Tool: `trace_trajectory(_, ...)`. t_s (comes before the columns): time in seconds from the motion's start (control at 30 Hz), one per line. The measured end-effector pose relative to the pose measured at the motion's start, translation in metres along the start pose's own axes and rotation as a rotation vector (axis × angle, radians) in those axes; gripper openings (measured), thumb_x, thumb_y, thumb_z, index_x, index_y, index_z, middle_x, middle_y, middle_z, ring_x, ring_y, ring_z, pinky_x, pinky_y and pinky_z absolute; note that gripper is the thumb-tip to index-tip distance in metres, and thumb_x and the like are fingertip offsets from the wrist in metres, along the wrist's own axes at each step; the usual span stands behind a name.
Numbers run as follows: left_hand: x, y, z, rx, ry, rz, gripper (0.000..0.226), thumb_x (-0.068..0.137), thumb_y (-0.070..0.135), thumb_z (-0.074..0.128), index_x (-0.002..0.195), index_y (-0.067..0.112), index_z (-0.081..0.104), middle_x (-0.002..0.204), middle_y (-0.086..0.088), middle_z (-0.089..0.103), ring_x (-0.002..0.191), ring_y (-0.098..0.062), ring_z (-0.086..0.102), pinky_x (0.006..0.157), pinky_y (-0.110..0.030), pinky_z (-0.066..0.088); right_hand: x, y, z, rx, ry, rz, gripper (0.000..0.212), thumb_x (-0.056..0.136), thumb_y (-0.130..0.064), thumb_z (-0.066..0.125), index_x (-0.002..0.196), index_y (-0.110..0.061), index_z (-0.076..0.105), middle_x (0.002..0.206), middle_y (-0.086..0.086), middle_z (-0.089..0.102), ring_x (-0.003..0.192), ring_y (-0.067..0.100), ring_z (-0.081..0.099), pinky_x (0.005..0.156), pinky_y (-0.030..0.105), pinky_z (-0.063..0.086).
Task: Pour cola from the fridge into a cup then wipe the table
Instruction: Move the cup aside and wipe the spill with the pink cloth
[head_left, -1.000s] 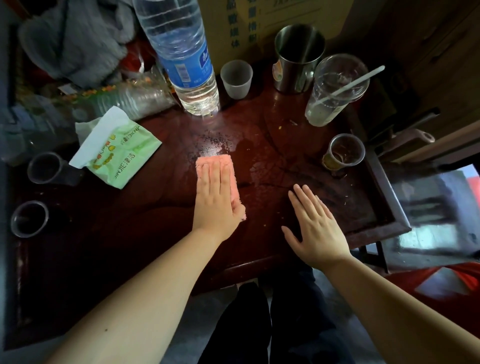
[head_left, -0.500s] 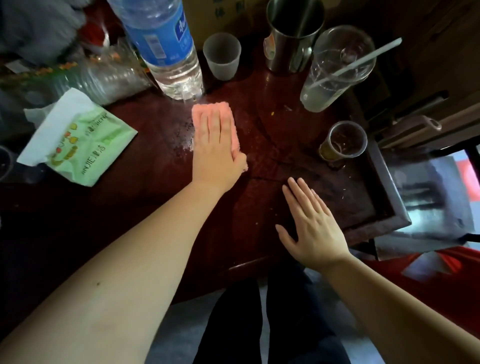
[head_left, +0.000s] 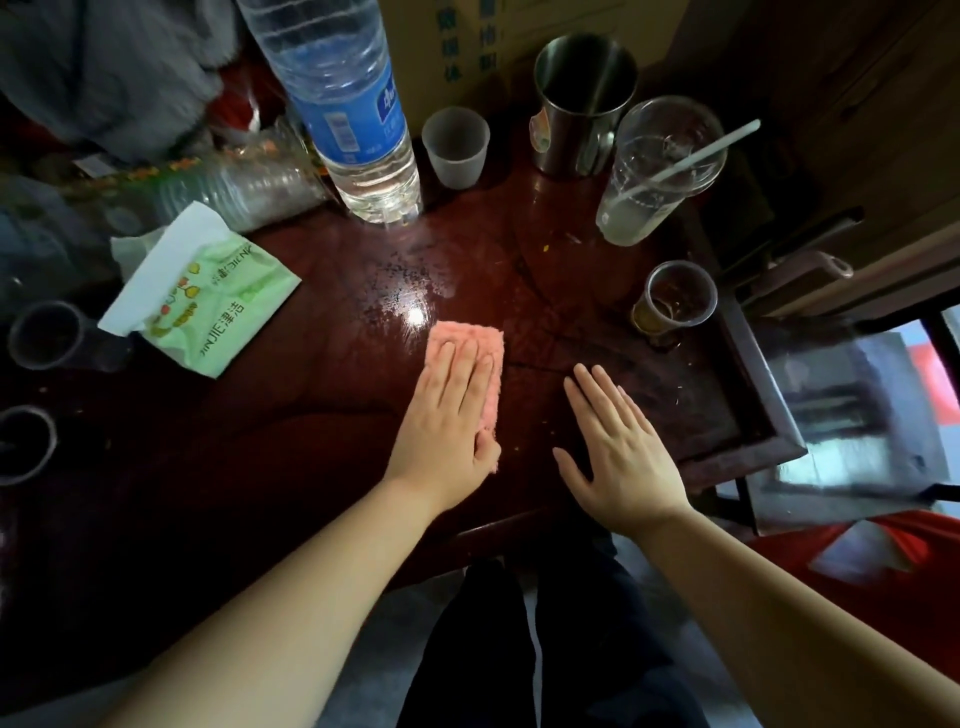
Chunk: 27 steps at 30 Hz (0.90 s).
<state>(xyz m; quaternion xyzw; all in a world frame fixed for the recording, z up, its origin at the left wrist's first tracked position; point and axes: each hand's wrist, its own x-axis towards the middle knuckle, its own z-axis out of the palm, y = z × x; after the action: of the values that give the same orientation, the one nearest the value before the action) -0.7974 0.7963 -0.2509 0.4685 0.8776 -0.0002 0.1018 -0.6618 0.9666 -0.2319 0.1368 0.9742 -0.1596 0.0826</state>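
Observation:
A pink cloth (head_left: 492, 340) lies flat on the dark red wooden table (head_left: 322, 415), and my left hand (head_left: 447, 415) presses down on it with the fingers straight. A wet, shiny patch (head_left: 410, 291) shows just beyond the cloth. My right hand (head_left: 618, 441) rests flat on the table near its front edge, fingers spread, holding nothing. At the right stands a small clear cup (head_left: 675, 301) with a little brown liquid in it.
At the back stand a large water bottle (head_left: 353, 104), a frosted cup (head_left: 456, 145), a steel mug (head_left: 584, 98) and a tall plastic cup with a straw (head_left: 654, 171). A green tissue pack (head_left: 202, 301) lies left, with dark cups (head_left: 47, 332) at the far left edge.
My left hand has drawn the pink cloth back from beside the water bottle toward the front of the table. My right hand stays flat in place.

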Motion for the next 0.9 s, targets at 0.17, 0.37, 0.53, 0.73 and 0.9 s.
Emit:
trace_trajectory(0.17,0.032,-0.001,-0.001,-0.004,-0.005,-0.091,0.074,0.087,0.040,0.020,0.150,0.002,0.008,0.158,-0.019,0.003,0.146,-0.034,-0.004,0.119,-0.047,0.007,0.000,0.001,-0.001,0.005,-0.014,0.000,0.071,0.091,-0.047,0.038,0.149,-0.010,0.019,0.158,0.005,0.011,0.146,0.017,0.001,0.119,0.038,0.013)
trace_trajectory(0.37,0.120,-0.018,-0.017,0.022,-0.017,-0.083,0.087,0.079,0.051,0.013,0.150,0.004,0.002,0.158,-0.016,-0.004,0.146,-0.031,-0.010,0.119,-0.046,-0.001,0.002,0.002,-0.001,0.000,-0.037,-0.007,0.072,0.091,-0.049,0.037,0.149,-0.010,0.018,0.158,0.006,0.010,0.146,0.018,0.000,0.119,0.036,0.008)
trace_trajectory(0.53,0.162,-0.036,-0.034,0.046,-0.026,0.141,0.083,0.078,0.044,0.015,0.151,0.007,0.000,0.159,-0.015,-0.003,0.146,-0.031,-0.012,0.119,-0.044,-0.005,0.002,0.003,-0.001,0.004,-0.049,-0.015,0.072,0.092,-0.050,0.035,0.149,-0.009,0.019,0.158,0.007,0.009,0.146,0.018,-0.001,0.118,0.035,0.005)
trace_trajectory(0.73,0.150,-0.043,-0.037,0.037,-0.036,0.422,0.076,0.080,0.036,0.024,0.151,0.011,0.013,0.159,-0.013,0.006,0.146,-0.028,-0.006,0.120,-0.041,-0.001,0.002,0.002,-0.003,-0.005,-0.058,-0.017,0.071,0.092,-0.048,0.036,0.149,-0.008,0.019,0.158,0.008,0.009,0.146,0.019,-0.001,0.119,0.035,0.004)
trace_trajectory(0.9,0.110,-0.044,-0.032,0.018,-0.063,0.536,0.073,0.081,0.031,0.032,0.150,0.010,0.019,0.158,-0.013,0.011,0.147,-0.026,0.002,0.120,-0.042,0.004,0.002,0.002,-0.003,0.007,-0.053,-0.015,0.071,0.093,-0.048,0.034,0.149,-0.009,0.018,0.158,0.007,0.008,0.146,0.018,-0.002,0.119,0.037,0.008)
